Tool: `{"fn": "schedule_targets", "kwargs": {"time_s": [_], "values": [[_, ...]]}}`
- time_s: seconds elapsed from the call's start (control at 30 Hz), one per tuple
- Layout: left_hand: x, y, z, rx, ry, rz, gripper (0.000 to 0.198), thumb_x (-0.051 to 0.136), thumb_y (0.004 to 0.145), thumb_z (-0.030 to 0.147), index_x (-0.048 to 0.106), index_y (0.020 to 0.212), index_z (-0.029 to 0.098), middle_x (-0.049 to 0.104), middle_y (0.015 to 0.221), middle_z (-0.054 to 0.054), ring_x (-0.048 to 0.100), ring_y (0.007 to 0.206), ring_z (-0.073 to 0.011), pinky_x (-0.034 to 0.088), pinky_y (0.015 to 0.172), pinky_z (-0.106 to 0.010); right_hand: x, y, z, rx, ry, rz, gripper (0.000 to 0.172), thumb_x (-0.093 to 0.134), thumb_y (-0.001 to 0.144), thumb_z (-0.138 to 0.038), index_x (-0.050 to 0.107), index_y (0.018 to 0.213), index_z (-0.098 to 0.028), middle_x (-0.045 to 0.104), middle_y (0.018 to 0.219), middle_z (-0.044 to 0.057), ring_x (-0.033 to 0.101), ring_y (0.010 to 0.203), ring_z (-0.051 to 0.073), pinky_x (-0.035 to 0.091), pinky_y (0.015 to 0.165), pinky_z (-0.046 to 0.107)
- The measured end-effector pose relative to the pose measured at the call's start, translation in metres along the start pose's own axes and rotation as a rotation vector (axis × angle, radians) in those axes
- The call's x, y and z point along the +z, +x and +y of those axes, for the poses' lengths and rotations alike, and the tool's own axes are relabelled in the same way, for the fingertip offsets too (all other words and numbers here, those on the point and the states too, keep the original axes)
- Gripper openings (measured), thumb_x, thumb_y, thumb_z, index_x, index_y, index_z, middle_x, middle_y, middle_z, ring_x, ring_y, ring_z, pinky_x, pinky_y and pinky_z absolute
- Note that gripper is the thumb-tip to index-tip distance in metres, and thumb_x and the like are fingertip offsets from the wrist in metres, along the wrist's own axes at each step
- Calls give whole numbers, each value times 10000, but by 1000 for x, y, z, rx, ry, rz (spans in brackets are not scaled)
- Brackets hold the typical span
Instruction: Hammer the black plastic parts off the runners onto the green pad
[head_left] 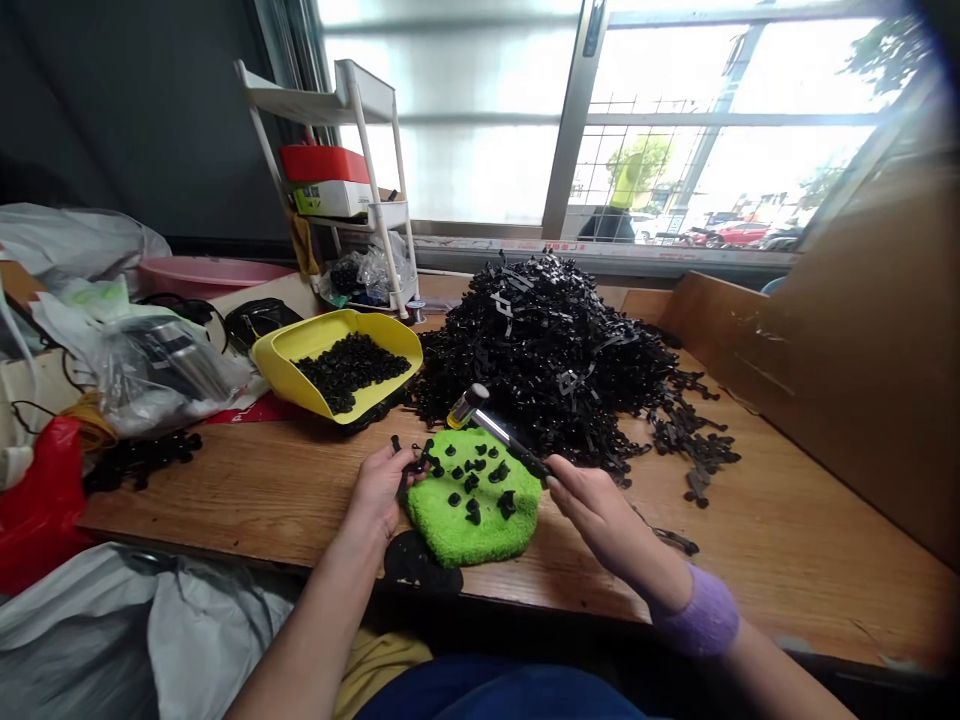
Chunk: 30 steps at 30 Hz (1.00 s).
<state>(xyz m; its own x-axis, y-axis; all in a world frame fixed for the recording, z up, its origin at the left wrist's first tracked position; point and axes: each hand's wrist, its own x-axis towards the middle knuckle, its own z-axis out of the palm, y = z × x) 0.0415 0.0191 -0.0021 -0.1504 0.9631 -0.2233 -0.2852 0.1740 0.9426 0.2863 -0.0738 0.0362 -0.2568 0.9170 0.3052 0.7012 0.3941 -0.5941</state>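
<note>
My right hand (589,500) grips the black handle of a hammer (501,430). Its metal shaft slants up and left, and the head, with a yellow face, is over the far edge of a green fuzzy cloth (472,545). At the cloth's left edge, my left hand (381,485) is closed on a black plastic part (409,460) with branching arms. Several small black plastic pieces (472,482) lie scattered on the cloth. Behind it rises a big heap of black plastic parts (555,350).
A yellow scoop-shaped tray (274,355) with small black pieces stands at the left. A tall cardboard sheet (847,330) borders the right side. Further back are a white shelf rack (360,110) and a window. Bagged items, including a metal flask (187,350), crowd the left.
</note>
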Motion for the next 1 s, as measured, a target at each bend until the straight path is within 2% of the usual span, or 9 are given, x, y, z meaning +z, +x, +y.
{"fn": "schedule_targets", "kwargs": {"time_s": [0.23, 0.53, 0.7, 0.77, 0.87, 1.0], "values": [[4, 4, -5, 24, 3, -1, 146, 623, 551, 169, 599, 675, 95, 629, 527, -33, 515, 426, -69, 309, 393, -148, 5, -5, 3, 50, -86, -64, 237, 314, 951, -286, 378, 741, -199, 441, 614, -17, 413, 543, 143, 290, 535, 265], [6, 5, -6, 87, 10, 31, 119, 630, 533, 168, 577, 620, 108, 610, 517, -12, 523, 425, -81, 363, 407, -169, 9, 5, -3, 25, -296, -137, 212, 334, 926, -233, 346, 716, -203, 431, 596, -13, 416, 537, 147, 260, 524, 266], [6, 4, -5, 83, 7, 17, 145, 650, 516, 168, 569, 623, 111, 612, 533, -21, 560, 454, -111, 378, 403, -178, 2, 10, -9, -31, -124, 96, 224, 262, 963, -287, 346, 772, -205, 434, 633, -11, 405, 538, 140, 289, 527, 252], [6, 5, -5, 85, 9, 10, 140, 649, 511, 157, 560, 610, 112, 600, 521, -15, 561, 450, -113, 379, 400, -178, 4, 11, -10, -8, -176, 46, 209, 283, 951, -254, 345, 758, -205, 431, 614, -13, 398, 515, 138, 276, 509, 251], [6, 5, -6, 99, 13, 8, 139, 641, 519, 156, 562, 626, 114, 597, 536, -5, 554, 442, -106, 379, 394, -178, 9, 10, -11, 20, -343, -122, 205, 347, 913, -195, 344, 709, -204, 429, 579, -16, 398, 491, 138, 241, 496, 256], [6, 5, -7, 102, 29, 15, 154, 651, 524, 168, 573, 644, 111, 603, 548, -6, 567, 456, -117, 401, 405, -187, 10, 7, -13, -2, -284, -11, 209, 280, 955, -231, 366, 767, -201, 458, 616, -9, 441, 531, 145, 268, 521, 250]]}}
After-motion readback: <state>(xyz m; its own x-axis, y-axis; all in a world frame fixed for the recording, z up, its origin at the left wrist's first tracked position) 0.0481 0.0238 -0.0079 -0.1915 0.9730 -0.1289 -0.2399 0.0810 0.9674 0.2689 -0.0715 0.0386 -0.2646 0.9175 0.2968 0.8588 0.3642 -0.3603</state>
